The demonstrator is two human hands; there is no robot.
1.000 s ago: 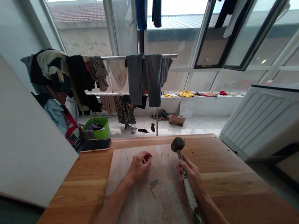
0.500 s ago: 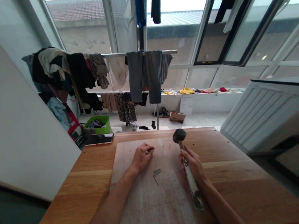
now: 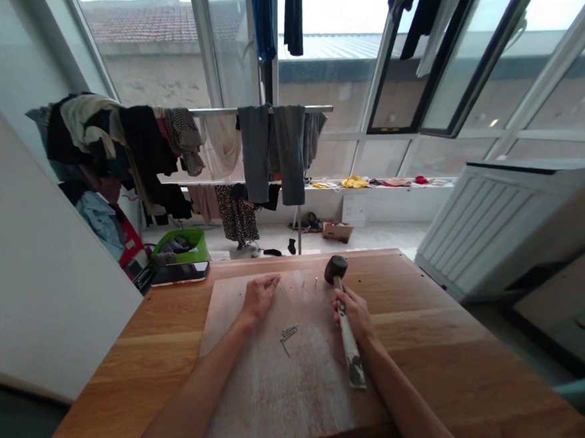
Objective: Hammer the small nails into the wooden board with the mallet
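Note:
My left hand (image 3: 259, 297) is over the upper part of a worn wooden board (image 3: 284, 393), its thumb and fingers pinched together. Whatever may be between the fingertips is too small to make out. In my right hand (image 3: 355, 313) is a mallet (image 3: 351, 358) with a black head and a paint-worn, pale handle, gripped near the head. The mallet's head is raised to the right of two small nails, a left one (image 3: 303, 284) and a right one (image 3: 316, 281), standing upright in the board. Several loose nails (image 3: 289, 330) lie on the board between my forearms.
The board lies on a wooden table (image 3: 433, 362). A phone (image 3: 181, 273) rests at the table's far left edge. Beyond are a drying rack with clothes (image 3: 291, 156), a green basket (image 3: 195, 254), a cardboard box (image 3: 337, 232) and a white ribbed cabinet (image 3: 466, 227) at the right.
The whole view has shifted, so things appear further left. My left hand has moved slightly up the board with its fingers straighter. The mallet's handle end has swung a little to the left and up.

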